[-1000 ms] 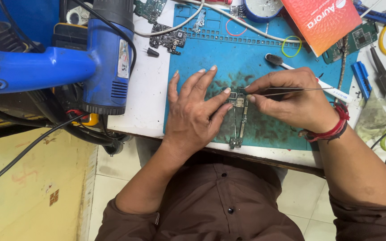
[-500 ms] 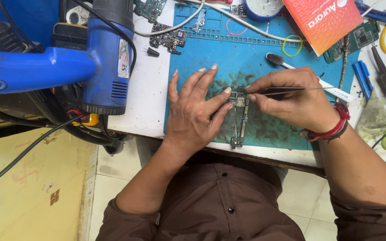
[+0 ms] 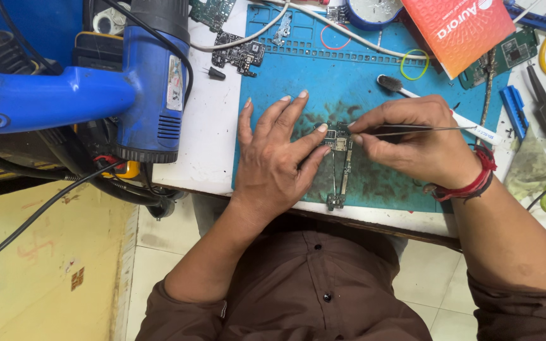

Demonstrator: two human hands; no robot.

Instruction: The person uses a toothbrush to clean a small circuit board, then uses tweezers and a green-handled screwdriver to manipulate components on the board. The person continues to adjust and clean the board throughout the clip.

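Head view: left hand lies flat, fingers spread, steadying the circuit board; right hand has tweezers in a pinched grip.

Left hand flat on blue mat, fingertips touching circuit board, right hand w/ tweezers tip at board's top, blue heat gun at left of table

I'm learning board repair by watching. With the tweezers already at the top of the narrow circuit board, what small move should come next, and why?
Probably a small, gentle lift or nudge with the tweezers, held in the right hand. Their tips sit at the upper end of the circuit board, and the left hand lies flat on the blue mat with fingertips pressing the board's edge, so it looks steadied.
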